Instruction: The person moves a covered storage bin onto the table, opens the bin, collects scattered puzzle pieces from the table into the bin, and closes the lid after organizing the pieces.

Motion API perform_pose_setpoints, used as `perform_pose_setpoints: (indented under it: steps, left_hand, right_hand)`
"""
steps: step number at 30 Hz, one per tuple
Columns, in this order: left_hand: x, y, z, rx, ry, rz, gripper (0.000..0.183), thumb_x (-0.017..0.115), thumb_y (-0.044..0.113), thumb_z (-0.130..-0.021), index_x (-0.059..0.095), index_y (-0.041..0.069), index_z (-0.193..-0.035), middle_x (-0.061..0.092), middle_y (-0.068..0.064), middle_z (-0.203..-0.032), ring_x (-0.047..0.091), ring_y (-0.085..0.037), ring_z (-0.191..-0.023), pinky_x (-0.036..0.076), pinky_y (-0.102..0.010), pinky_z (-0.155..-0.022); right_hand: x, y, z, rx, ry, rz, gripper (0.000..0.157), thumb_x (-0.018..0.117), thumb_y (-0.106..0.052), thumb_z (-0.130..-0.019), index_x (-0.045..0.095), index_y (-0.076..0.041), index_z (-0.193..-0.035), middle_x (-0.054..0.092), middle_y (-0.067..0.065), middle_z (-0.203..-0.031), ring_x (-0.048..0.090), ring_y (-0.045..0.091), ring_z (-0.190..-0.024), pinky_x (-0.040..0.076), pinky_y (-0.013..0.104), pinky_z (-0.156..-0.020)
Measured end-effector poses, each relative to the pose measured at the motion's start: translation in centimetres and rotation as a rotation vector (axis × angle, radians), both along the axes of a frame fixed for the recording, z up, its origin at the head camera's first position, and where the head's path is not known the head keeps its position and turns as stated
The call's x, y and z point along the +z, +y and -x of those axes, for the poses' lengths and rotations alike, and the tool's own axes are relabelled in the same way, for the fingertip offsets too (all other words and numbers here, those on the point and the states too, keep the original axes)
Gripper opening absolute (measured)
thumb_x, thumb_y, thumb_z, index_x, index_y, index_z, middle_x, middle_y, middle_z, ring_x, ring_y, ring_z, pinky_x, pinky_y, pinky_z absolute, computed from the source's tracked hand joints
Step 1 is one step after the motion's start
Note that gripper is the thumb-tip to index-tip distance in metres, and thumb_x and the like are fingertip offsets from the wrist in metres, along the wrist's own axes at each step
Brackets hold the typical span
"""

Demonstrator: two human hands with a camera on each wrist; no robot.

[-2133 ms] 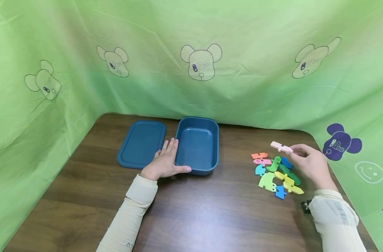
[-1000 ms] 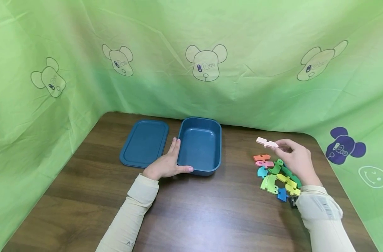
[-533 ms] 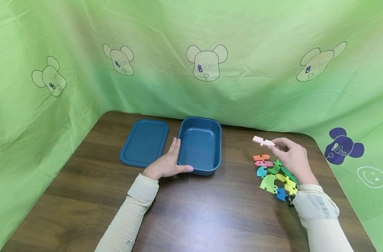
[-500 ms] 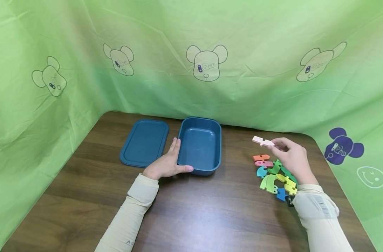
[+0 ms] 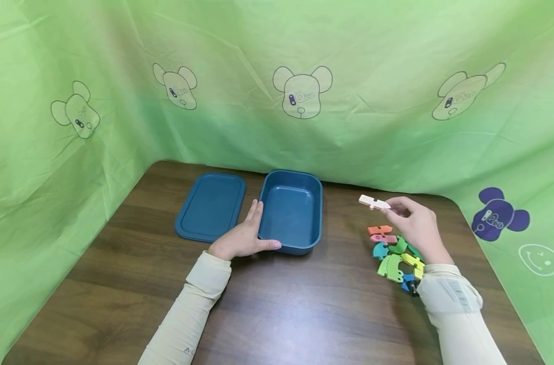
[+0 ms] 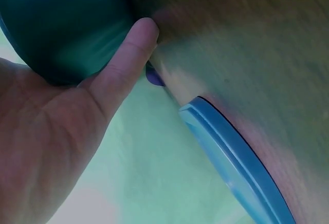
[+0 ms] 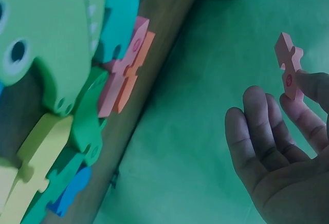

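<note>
the left forearm (image 5: 181, 314), sleeved in a pale shade, slants forward and rightward from the lower edge of the head view. the left hand (image 5: 241, 238) lies outstretched, back upward, with straight fingers (image 5: 254, 211) close together pointing forward and the left thumb (image 5: 268, 245) spread wide to the right. the right forearm (image 5: 461, 319), also palely sleeved, reaches forward with a leftward slant. the right hand (image 5: 414, 224) is held in the air, its right thumb (image 7: 315, 87) and right index finger (image 7: 305, 119) pinching at their tips, while the other three fingers (image 7: 260, 126) sit side by side, slightly bent, away from the pinch.
</note>
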State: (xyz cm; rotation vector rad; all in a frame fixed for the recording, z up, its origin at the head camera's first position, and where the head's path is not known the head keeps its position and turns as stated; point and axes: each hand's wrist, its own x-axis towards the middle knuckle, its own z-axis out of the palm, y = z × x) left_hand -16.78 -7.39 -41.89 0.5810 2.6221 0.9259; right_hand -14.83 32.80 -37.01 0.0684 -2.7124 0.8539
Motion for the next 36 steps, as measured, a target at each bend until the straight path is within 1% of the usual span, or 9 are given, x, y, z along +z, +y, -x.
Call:
perform_pose_setpoints:
  steps: [5,10,17,22,26,33,36]
  left_hand:
    - [-0.1,0.0,0.0,0.0,-0.011,0.006,0.114,0.064,0.064,-0.079,-0.01,0.015,-0.151,-0.02,0.0,-0.154,0.04,-0.029,-0.127,0.041,-0.037,-0.094]
    - [0.0,0.0,0.0,-0.001,-0.019,0.002,0.113,0.064,0.061,-0.08,-0.009,0.013,-0.151,-0.02,-0.001,-0.155,0.042,-0.028,-0.126,0.043,-0.036,-0.092]
    - [0.3,0.0,0.0,-0.003,-0.022,0.0,0.115,0.064,0.063,-0.079,-0.011,0.014,-0.151,-0.021,0.0,-0.154,0.043,-0.028,-0.126,0.042,-0.036,-0.092]
    - [0.1,0.1,0.1,-0.007,-0.009,0.006,0.116,0.064,0.064,-0.078,-0.01,0.013,-0.151,-0.022,0.0,-0.154,0.043,-0.028,-0.125,0.042,-0.036,-0.092]
    - [-0.1,0.1,0.1,-0.007,-0.006,0.001,0.116,0.064,0.064,-0.078,-0.01,0.013,-0.151,-0.021,-0.001,-0.154,0.044,-0.029,-0.125,0.043,-0.035,-0.091]
    - [0.1,-0.1,0.0,0.001,-0.028,0.003,0.116,0.063,0.065,-0.078,-0.011,0.015,-0.151,-0.022,0.002,-0.153,0.043,-0.028,-0.125,0.043,-0.035,-0.09]
    - [0.1,-0.1,-0.1,-0.001,-0.024,0.004,0.116,0.063,0.065,-0.078,-0.01,0.014,-0.151,-0.022,0.001,-0.154,0.044,-0.028,-0.125,0.044,-0.036,-0.09]
  right_hand:
    - [-0.1,-1.0,0.9,0.004,0.023,0.02,0.028,0.066,-0.035,-0.088,0.068,-0.012,-0.105,0.067,0.005,-0.086,0.054,0.016,-0.076,0.037,0.025,-0.065]
    - [0.0,-2.2,1.5,0.028,0.029,0.037,0.027,0.067,-0.034,-0.088,0.069,-0.012,-0.104,0.068,0.006,-0.086,0.055,0.013,-0.074,0.038,0.025,-0.064]
    - [-0.2,-3.4,2.3,0.034,0.025,0.034,0.028,0.066,-0.036,-0.088,0.068,-0.014,-0.106,0.068,0.004,-0.087,0.056,0.016,-0.077,0.039,0.026,-0.065]
    - [-0.3,-4.2,2.8,0.044,0.004,0.041,0.03,0.065,-0.039,-0.089,0.068,-0.015,-0.107,0.067,0.004,-0.088,0.057,0.017,-0.08,0.039,0.029,-0.069]
    - [-0.4,-4.8,3.1,0.052,-0.015,0.064,0.03,0.065,-0.04,-0.088,0.068,-0.016,-0.106,0.067,0.004,-0.088,0.056,0.018,-0.08,0.04,0.03,-0.068]
    - [-0.8,-5.7,4.0,0.062,-0.035,0.075,0.034,0.065,-0.042,-0.088,0.067,-0.014,-0.107,0.066,0.006,-0.089,0.056,0.019,-0.081,0.041,0.035,-0.07]
    - [-1.1,-5.9,4.4,0.066,-0.043,0.086,0.034,0.065,-0.042,-0.088,0.067,-0.014,-0.107,0.066,0.006,-0.088,0.057,0.02,-0.08,0.042,0.036,-0.068]
